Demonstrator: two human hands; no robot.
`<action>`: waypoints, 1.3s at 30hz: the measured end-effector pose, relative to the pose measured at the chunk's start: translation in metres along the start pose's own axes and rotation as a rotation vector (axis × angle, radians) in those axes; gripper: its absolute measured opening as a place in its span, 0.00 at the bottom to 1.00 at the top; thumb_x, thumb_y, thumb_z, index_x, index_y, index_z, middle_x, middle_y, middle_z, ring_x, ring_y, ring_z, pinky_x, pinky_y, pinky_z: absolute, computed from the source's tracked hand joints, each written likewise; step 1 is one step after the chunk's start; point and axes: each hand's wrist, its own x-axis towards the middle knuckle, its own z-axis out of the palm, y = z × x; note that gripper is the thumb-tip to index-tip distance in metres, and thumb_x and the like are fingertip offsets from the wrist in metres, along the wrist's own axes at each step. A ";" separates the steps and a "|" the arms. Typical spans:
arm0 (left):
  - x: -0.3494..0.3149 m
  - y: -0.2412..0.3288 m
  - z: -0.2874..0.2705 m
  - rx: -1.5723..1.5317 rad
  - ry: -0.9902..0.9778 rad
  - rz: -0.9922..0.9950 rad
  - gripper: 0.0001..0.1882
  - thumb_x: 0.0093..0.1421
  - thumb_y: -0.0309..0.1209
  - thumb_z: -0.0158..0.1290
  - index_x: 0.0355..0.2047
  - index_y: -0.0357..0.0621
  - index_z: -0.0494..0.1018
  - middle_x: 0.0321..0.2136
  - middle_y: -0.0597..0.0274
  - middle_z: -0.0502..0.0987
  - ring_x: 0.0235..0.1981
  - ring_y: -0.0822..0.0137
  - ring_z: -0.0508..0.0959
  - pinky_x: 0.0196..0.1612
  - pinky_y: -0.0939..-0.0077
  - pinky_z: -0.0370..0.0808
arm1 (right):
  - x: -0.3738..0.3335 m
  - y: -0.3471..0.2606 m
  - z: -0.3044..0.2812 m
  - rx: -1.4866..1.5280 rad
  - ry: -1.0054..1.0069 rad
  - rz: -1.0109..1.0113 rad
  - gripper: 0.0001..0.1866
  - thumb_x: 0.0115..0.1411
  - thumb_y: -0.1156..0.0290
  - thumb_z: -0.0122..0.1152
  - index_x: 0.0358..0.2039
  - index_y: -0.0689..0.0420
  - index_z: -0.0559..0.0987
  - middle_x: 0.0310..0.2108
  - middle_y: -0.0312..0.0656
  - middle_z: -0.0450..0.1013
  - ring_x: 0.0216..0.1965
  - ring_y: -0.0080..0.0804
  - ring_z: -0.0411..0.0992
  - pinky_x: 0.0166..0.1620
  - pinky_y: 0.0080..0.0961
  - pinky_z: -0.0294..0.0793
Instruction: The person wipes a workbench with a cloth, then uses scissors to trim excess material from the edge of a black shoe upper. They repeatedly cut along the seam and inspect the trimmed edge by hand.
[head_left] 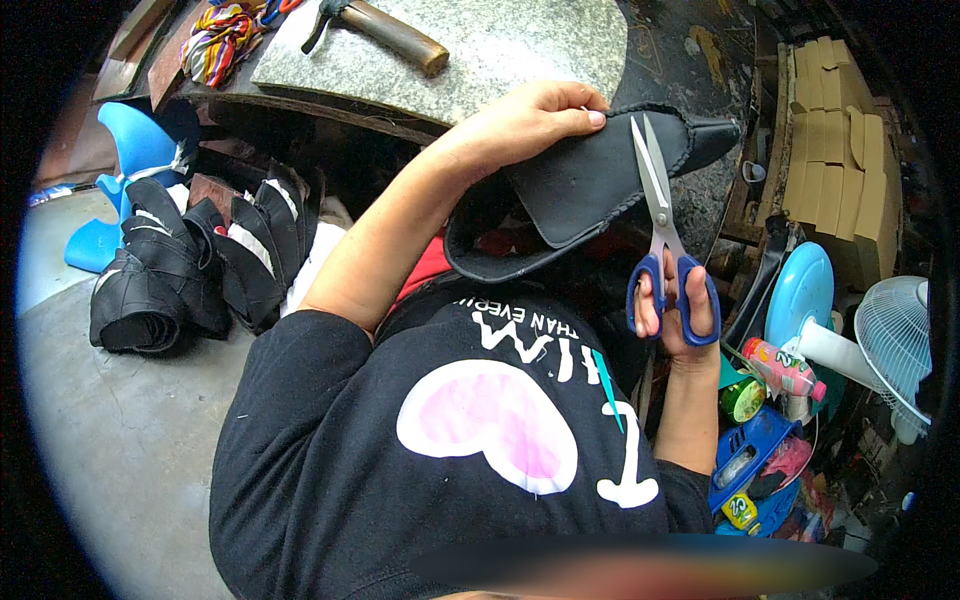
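My left hand (548, 120) pinches the upper edge of a black leather-like piece (585, 180) with a puckered, stitched rim, its thumb on top. A curved band hangs from the piece on the left, and a narrow pointed end sticks out on the right. In my right hand (682, 305) is a pair of scissors (661, 215) with blue handles, fingers through the loops. Their blades point up and away, slightly parted, in front of the piece's right part. Whether any thread or edge lies between the blades I cannot tell.
Ahead, a stone slab (480, 50) on the workbench bears a hammer (385, 35); striped cloth (222, 45) lies left of it. Bundled black pieces (160, 280) sit at left near a blue plastic chair (135, 145). At right are cardboard boxes (835, 170), a fan (890, 330) and bottles (785, 370).
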 end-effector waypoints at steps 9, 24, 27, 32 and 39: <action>0.014 0.009 -0.012 0.102 0.305 -0.016 0.14 0.64 0.36 0.49 0.38 0.36 0.74 0.27 0.63 0.76 0.29 0.74 0.73 0.35 0.77 0.71 | -0.002 -0.007 0.009 -0.250 0.128 -0.186 0.39 0.53 0.32 0.55 0.33 0.64 0.71 0.16 0.39 0.69 0.17 0.23 0.70 0.23 0.15 0.69; 0.015 0.029 -0.022 1.257 0.384 0.613 0.24 0.57 0.32 0.54 0.55 0.51 0.67 0.60 0.49 0.60 0.58 0.46 0.64 0.56 0.55 0.66 | 0.016 -0.005 0.031 -0.564 0.463 -0.317 0.24 0.49 0.66 0.74 0.39 0.60 0.70 0.27 0.31 0.69 0.28 0.15 0.67 0.32 0.13 0.67; 0.038 0.025 -0.048 1.172 -0.051 0.337 0.18 0.58 0.30 0.51 0.50 0.49 0.71 0.62 0.53 0.60 0.59 0.47 0.64 0.57 0.54 0.65 | 0.012 -0.016 0.030 -0.489 0.442 -0.277 0.19 0.49 0.72 0.70 0.39 0.61 0.71 0.30 0.33 0.71 0.31 0.17 0.69 0.37 0.16 0.70; 0.041 0.019 -0.045 1.269 0.010 0.406 0.15 0.59 0.41 0.55 0.46 0.56 0.72 0.44 0.61 0.77 0.53 0.62 0.72 0.61 0.56 0.58 | 0.004 -0.046 0.010 -0.674 0.522 -0.349 0.17 0.49 0.78 0.66 0.40 0.62 0.71 0.32 0.34 0.71 0.31 0.17 0.69 0.36 0.16 0.70; 0.006 0.025 -0.004 0.831 0.359 0.361 0.13 0.56 0.39 0.58 0.35 0.44 0.78 0.27 0.52 0.78 0.31 0.52 0.78 0.35 0.62 0.73 | -0.021 -0.069 0.003 -0.777 0.981 -0.833 0.15 0.56 0.76 0.66 0.41 0.61 0.71 0.30 0.37 0.71 0.30 0.21 0.69 0.36 0.20 0.72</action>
